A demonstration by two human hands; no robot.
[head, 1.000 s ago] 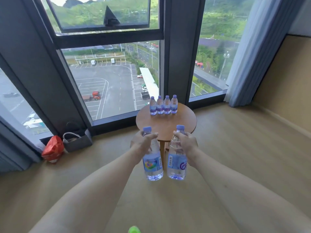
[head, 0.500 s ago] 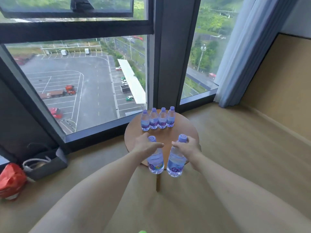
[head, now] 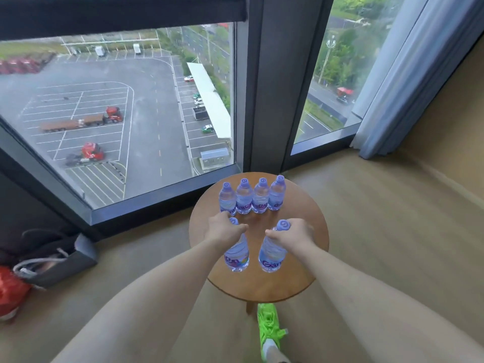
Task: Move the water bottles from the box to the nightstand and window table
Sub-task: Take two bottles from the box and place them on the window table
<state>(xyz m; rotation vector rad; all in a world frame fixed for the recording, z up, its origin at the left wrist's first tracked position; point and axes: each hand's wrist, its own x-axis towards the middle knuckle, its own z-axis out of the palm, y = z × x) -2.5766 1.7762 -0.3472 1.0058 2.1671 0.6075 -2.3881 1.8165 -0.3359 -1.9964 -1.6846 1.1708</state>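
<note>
Head view: left hand (head: 224, 231) and right hand (head: 292, 235) each grip a water bottle (head: 236, 255) (head: 272, 254) by the neck, upright, seemingly just above the round desk (head: 309, 258), below the four-bottle row (head: 252, 196) at frame center.

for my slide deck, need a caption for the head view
Each hand, left and right, holds a water bottle over the round table behind four bottles.
</note>
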